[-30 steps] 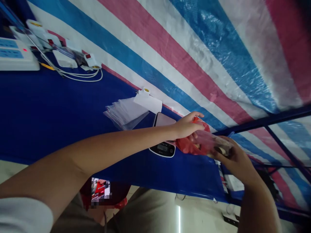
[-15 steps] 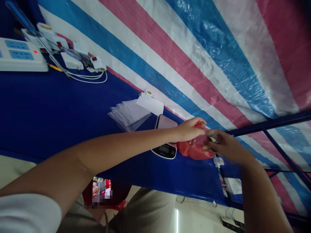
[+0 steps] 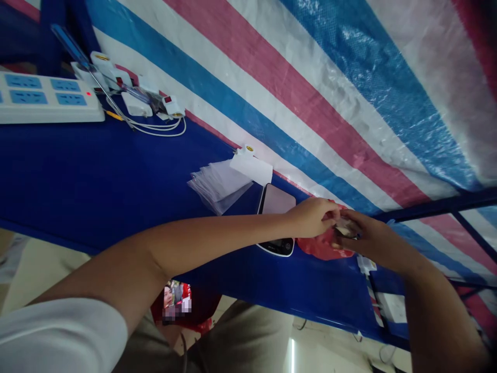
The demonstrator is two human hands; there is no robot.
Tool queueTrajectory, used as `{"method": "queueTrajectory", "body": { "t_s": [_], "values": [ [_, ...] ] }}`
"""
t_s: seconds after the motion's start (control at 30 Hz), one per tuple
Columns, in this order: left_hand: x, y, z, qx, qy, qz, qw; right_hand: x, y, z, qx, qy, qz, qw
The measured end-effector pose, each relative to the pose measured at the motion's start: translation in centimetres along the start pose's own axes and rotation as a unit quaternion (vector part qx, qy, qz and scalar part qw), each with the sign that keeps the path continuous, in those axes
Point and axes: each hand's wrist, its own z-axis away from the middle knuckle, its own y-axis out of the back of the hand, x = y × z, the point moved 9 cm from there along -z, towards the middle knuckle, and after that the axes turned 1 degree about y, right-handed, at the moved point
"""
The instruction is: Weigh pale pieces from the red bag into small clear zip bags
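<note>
A red plastic bag lies at the table's right part, beside a kitchen scale with a black display panel. My right hand closes around a small clear plastic packet above the bag; what is inside it is too blurred to name. My left hand reaches across the scale to the bag, its fingers curled and pinched beside the packet. Whatever sits between those fingertips is hidden. My left forearm covers the middle of the scale.
Clear plastic bags lie fanned beside a white card, left of the scale. Farther left are a power strip and cables. Striped sheeting rises behind the blue table. A lit phone screen shows below.
The camera view has shifted, so things sit farther right. My left fingers have come off the bag's opening and curled in toward the packet, which my right hand still holds.
</note>
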Motion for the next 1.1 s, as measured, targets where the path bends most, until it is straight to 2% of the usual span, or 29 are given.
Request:
{"method": "queueTrajectory", "body": {
  "t_s": [0.1,0.4,0.63,0.8,1.0,1.1],
  "values": [
    [0.0,0.1,0.1,0.006,0.006,0.001,1.000,0.0,-0.7,0.0,-0.032,0.016,0.041,0.999],
    [0.0,0.5,-0.2,0.012,0.002,0.038,0.999,-0.3,-0.8,0.0,-0.036,0.028,0.069,0.997],
    [-0.4,1.0,0.0,0.014,0.046,0.055,0.997,0.2,-0.7,0.1,-0.028,-0.031,0.077,0.996],
    [0.1,0.5,-0.1,-0.003,0.014,0.057,0.998,-0.2,-0.2,-0.1,-0.009,-0.023,0.109,0.994],
    [1.6,-0.1,-0.1,-0.029,-0.066,-0.043,0.996,-0.5,-0.2,-0.5,-0.010,-0.027,0.145,0.989],
    [1.4,-0.5,-0.1,-0.052,-0.073,-0.085,0.992,-0.3,-0.3,-0.7,-0.001,-0.034,0.152,0.988]
  ]
}}
